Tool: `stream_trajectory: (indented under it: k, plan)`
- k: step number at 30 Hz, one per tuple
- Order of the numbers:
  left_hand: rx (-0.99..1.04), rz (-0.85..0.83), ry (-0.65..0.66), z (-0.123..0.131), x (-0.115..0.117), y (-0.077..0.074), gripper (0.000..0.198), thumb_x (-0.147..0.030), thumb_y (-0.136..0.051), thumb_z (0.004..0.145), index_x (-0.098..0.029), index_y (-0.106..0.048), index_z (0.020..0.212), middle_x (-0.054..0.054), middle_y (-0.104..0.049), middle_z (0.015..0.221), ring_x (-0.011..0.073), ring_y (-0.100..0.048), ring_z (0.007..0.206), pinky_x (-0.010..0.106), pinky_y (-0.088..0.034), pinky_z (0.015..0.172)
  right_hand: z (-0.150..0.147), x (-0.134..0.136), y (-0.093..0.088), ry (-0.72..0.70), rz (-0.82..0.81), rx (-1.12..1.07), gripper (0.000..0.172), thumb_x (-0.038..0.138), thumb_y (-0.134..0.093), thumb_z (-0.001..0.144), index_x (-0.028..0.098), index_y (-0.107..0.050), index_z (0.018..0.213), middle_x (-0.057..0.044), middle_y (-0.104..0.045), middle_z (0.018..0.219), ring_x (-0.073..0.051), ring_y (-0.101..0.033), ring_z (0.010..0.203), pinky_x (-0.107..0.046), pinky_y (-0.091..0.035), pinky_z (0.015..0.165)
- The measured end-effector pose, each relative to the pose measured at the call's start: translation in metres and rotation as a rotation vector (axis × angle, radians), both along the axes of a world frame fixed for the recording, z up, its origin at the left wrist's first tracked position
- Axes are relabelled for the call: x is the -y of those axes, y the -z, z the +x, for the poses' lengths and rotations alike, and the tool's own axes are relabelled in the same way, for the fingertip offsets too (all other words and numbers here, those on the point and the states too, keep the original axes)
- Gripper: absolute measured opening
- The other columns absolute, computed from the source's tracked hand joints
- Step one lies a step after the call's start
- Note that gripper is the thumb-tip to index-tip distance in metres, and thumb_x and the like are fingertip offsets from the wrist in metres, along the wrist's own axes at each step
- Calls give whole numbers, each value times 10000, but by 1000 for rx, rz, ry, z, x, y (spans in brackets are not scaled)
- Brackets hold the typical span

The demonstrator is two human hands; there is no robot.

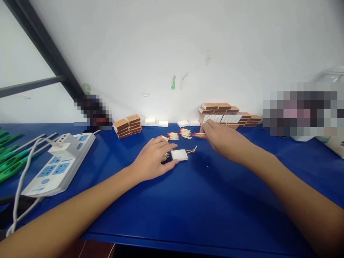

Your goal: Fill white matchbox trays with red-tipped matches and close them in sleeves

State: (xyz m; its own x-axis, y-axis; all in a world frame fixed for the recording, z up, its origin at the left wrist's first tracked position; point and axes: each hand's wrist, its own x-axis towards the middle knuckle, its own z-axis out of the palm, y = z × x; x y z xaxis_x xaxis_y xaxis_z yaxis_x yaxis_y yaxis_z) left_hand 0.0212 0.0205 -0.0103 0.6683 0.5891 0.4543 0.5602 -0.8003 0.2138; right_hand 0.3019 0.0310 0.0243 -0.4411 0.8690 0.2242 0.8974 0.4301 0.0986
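My left hand [153, 157] rests on the table with its thumb and forefinger at the left end of a small white matchbox tray [179, 154], steadying it. Under that palm, part of a bunch of matches [166, 156] shows. A few loose matches [191, 151] lie against the tray's right end. Farther right, my right hand [216, 138] has its fingers closed on some matches [198, 134], whose red heads point left. Small piles of red-headed matches [185, 133] and more matches [172, 135] lie just beyond the tray.
Stacked brown matchboxes [127, 126] stand at the back left, with a larger stack of matchboxes [219, 107] at the back right. White trays [163, 123] line the wall. A power strip [61, 165] and green-handled tools [13, 159] occupy the left of the blue table [172, 208].
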Motion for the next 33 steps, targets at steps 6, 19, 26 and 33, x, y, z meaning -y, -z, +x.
stream_trajectory:
  k: [6,19,26,33]
  plan:
    - [5,1,-33,0,0,2,463,-411,-699,947,-185,-626,1344,96,-741,1124,297,-626,1138,498,-524,993,-20,16,7,-205,-80,-79,104,184,-453,1050,165,-549,1014,-109,-636,996,-204,-602,770,-314,-422,649]
    - [20,-20,38,2,1,6,481,-418,-715,946,-186,-590,1348,86,-736,1089,271,-664,1079,500,-526,1018,-48,33,23,-324,-34,73,184,3,-478,944,157,-572,980,-120,-655,1004,-210,-622,812,-300,-436,640]
    - [19,-10,51,1,0,6,489,-444,-701,961,-174,-590,1353,72,-739,1066,258,-657,1082,491,-519,1045,-39,29,12,-273,-154,-72,20,159,-582,1018,164,-593,1034,-96,-673,1075,-197,-640,841,-295,-438,674]
    - [-7,-17,44,2,2,3,465,-430,-690,965,-175,-603,1344,76,-724,1057,250,-655,1043,473,-521,1023,-48,33,2,-174,-222,-168,253,347,-512,1081,174,-613,928,-72,-678,963,-180,-613,768,-301,-391,652]
